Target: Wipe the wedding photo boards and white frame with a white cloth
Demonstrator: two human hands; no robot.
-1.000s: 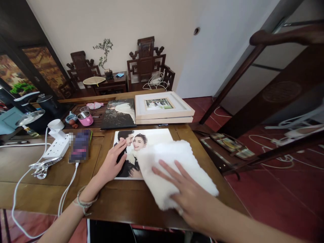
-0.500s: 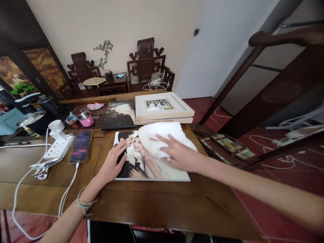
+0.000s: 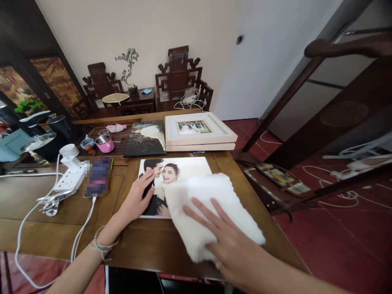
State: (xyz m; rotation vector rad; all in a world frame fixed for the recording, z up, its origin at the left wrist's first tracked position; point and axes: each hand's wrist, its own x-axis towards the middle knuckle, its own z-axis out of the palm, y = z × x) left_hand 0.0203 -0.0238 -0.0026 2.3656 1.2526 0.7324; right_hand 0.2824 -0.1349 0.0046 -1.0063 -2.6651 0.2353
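A photo panel [image 3: 191, 164] with a picture of a couple lies flat on the wooden table. My left hand [image 3: 137, 196] rests on its left edge, fingers stretched out and slightly apart, with nothing held. Under my right hand [image 3: 225, 234] is a thick white cloth [image 3: 235, 200], which I press down with spread fingers; my thumb is at its near edge. The cloth covers the panel's lower right part and hangs over onto the table beside it.
Behind the panel lie a dark photo panel [image 3: 145, 139] and two stacked pale frames [image 3: 200, 141]. To the left are a phone [image 3: 98, 177] on a cable, a white power strip [image 3: 70, 177] and a pink cup [image 3: 104, 143]. A wooden chair [image 3: 275, 179] stands at the right.
My right hand has drawn the white cloth toward me and to the right, off the panel's upper right part. My left hand has stayed in place.
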